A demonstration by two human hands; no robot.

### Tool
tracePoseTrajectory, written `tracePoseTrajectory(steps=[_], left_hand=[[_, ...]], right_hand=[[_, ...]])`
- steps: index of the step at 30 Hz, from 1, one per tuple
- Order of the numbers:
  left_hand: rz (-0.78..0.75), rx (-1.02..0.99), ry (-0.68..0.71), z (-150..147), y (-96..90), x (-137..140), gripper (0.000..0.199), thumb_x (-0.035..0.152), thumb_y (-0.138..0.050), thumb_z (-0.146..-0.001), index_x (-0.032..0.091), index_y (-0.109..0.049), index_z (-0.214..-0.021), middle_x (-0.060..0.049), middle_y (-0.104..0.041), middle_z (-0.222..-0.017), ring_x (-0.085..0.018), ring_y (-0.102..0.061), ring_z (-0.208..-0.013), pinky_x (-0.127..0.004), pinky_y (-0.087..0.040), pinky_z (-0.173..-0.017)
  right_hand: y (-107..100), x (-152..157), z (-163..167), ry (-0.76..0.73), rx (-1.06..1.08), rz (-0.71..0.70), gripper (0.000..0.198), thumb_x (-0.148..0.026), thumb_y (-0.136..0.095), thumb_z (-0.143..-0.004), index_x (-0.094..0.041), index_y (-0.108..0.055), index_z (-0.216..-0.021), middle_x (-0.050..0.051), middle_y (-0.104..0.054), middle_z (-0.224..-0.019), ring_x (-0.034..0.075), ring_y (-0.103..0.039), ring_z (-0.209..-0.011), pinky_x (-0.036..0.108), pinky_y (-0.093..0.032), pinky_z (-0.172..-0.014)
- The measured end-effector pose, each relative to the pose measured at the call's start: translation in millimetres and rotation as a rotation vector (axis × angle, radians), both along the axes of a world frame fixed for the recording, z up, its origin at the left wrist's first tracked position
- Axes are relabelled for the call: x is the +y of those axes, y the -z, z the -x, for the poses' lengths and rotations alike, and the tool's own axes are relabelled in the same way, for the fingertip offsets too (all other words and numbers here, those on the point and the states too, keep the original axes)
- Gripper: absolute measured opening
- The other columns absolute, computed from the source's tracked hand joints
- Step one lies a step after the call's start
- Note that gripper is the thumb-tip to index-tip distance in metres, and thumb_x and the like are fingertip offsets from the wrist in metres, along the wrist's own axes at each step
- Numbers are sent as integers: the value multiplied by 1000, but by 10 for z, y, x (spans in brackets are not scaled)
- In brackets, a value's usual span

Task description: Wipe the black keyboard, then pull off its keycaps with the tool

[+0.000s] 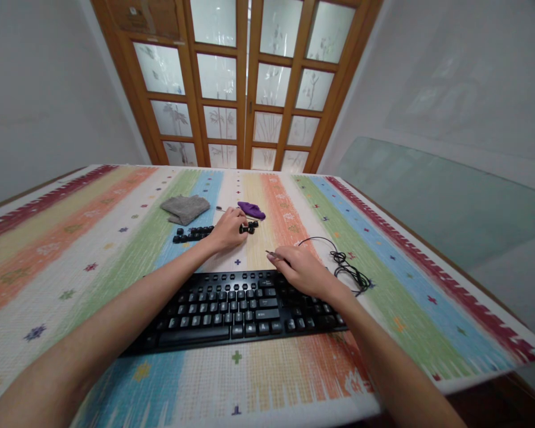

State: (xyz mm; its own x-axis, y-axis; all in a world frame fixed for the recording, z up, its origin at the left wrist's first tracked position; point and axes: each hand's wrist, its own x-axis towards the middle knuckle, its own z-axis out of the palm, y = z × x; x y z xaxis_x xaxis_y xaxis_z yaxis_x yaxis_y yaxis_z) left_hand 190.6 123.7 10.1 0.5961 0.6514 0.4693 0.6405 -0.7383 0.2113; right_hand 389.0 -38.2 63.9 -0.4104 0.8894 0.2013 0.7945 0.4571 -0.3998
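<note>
A black keyboard [223,312] lies across the near part of the table, its top row showing bare sockets without keycaps. Beyond it, loose black keycaps [196,232] stand in a row. My left hand [229,230] is down at the right end of this row, fingers bent together around a small black keycap [244,228]; the fingertips are partly hidden. Over the keyboard's upper right edge, my right hand [301,270] is closed on a thin, pointed metal tool [271,254], whose tip points left. The hand covers the rest of the tool and some keys.
A folded grey cloth [185,209] lies behind the keycaps, with a purple cloth [251,210] to its right. Between them shows a thin tool with a dark end [219,208]. A coiled black cable [350,270] lies right of my right hand. A striped tablecloth [396,297] covers the table.
</note>
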Motion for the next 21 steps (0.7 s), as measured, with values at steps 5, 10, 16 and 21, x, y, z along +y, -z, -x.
tracePoseTrajectory(steps=[5,10,16,21], left_hand=[[21,-17,-119,34,-83,128,27,23,-63,-77,15,-71,-102,-11,-67,-107,-29,-55,-106,-43,-44,-98],[166,37,-122,-23,-146,304,29,17,-51,-85,15,-76,-101,-11,-73,-108,-26,-63,-105,-41,-41,-103],[225,87,-120,-103,-124,408,25,19,-53,-85,17,-78,-86,-9,-77,-91,-23,-68,-88,-31,-48,-84],[260,112,-134,-107,-136,450,24,21,-56,-84,16,-79,-81,-10,-77,-84,-22,-67,-80,-30,-47,-76]], right_hand=[[-10,-3,-12,6,10,3,32,-26,-44,-102,-16,-56,-74,4,-62,-72,16,-53,-67,29,-31,-64],[-17,-10,4,9,-11,6,32,-25,-44,-102,-16,-57,-75,6,-64,-75,16,-55,-70,29,-32,-66],[-34,-17,17,4,-31,18,32,-24,-44,-102,-15,-59,-75,7,-66,-76,17,-56,-71,29,-33,-67],[-33,-16,21,4,-30,22,32,-24,-44,-102,-15,-59,-76,7,-66,-77,16,-55,-71,29,-34,-67]])
